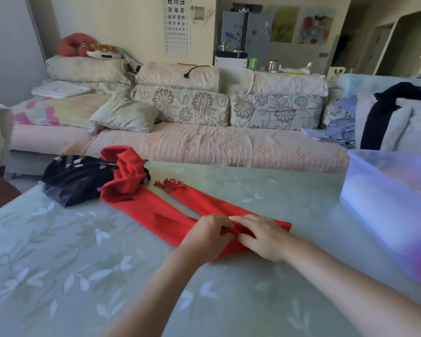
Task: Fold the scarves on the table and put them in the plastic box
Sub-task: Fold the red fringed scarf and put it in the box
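Hands: two, bare, set close together at the near end of the red scarf.

- Left hand: fingers curled, pinching a ridge of red cloth at the fold.
- Right hand: just beside the left. Fingers are bent down onto the same ridge and grip it, and the palm lies over the cloth.

Scarves: two, both on the table.

- Red scarf: doubled at the near end under the hands, with two strips running away toward the far left. The right strip lies flat and ends in a fringe. The left strip is wider and bunches into a heap at its far end.
- Dark scarf: black with pale markings, crumpled at the far left edge. The red heap rests partly on it, and neither hand touches it.

Plastic box: one, translucent, at the right edge of the table, well apart from both scarves. Its contents are blurred, pinkish and purple.

Table covering: pale green with a white leaf pattern.

Sofa: one, beyond the table, with floral cushions.

Eye chart: one, on the wall behind.
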Tool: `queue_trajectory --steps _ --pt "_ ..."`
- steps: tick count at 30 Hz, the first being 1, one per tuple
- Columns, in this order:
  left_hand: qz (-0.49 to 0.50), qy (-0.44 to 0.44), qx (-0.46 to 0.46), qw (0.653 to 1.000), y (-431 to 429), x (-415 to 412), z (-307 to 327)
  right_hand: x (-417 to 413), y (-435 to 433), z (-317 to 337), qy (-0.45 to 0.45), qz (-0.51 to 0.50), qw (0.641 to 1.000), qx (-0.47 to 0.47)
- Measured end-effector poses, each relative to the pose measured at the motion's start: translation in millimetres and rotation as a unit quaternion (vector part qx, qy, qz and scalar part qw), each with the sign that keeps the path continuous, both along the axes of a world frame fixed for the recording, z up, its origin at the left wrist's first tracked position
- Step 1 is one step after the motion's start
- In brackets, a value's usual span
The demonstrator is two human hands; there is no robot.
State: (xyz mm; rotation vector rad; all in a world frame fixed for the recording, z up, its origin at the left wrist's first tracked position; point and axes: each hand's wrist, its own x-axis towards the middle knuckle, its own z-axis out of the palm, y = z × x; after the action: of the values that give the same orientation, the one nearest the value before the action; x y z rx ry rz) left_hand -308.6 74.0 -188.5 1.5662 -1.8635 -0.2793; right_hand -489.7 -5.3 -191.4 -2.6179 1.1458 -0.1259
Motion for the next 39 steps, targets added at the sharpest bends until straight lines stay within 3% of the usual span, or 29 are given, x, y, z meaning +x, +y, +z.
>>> queue_trajectory --steps 3,7,10,12,15,18,19,21,23,24,27,31,33,36,39 --pt "-0.015 -0.068 0.013 0.998 -5 10 -7 -10 -7 -17 0.062 0.028 0.997 -0.036" --pt "0.060 -0.267 0.083 0.958 -11 44 -17 -25 -25 -17 0.088 0.048 0.993 -0.059" --pt "0.074 -0.257 0.116 0.957 -16 55 -28 -43 -29 -7 0.097 0.006 0.994 -0.050" --pt "0.052 -0.251 0.117 0.959 -21 48 -34 -52 -25 1 0.163 -0.051 0.982 -0.081" --pt "0.044 -0.248 0.088 0.964 -27 33 -42 -63 -28 16 0.298 -0.169 0.927 -0.153" --pt "0.034 -0.230 0.083 0.969 -32 23 -47 -69 -31 20 0.383 -0.246 0.880 -0.135" --pt "0.034 -0.224 0.083 0.970 -33 22 -48 -67 -29 17 0.374 -0.237 0.885 -0.142" --pt "0.048 -0.236 0.065 0.968 -36 21 -48 -56 -22 7 0.250 -0.156 0.943 -0.157" --pt "0.075 -0.255 0.064 0.962 -39 22 -50 -40 -12 0 0.090 -0.061 0.990 -0.086" --pt "0.085 -0.260 0.077 0.959 -41 22 -51 -31 -7 -4 0.062 -0.029 0.996 -0.048" --pt "0.091 -0.260 0.091 0.957 -44 21 -48 -15 -1 -18 0.099 0.034 0.994 -0.041" --pt "0.040 -0.209 0.073 0.974 -45 10 -40 -22 -14 -20 0.079 0.080 0.991 -0.079" --pt "-0.033 -0.159 0.062 0.985 -45 -2 -38 -32 -22 -8 0.111 0.057 0.987 -0.104" --pt "-0.096 -0.099 0.041 0.990 -47 -14 -39 -49 -30 13 0.193 -0.054 0.975 -0.095" --pt "-0.016 -0.220 0.030 0.975 -53 -1 -47 -56 -30 22 0.253 -0.077 0.963 -0.058"
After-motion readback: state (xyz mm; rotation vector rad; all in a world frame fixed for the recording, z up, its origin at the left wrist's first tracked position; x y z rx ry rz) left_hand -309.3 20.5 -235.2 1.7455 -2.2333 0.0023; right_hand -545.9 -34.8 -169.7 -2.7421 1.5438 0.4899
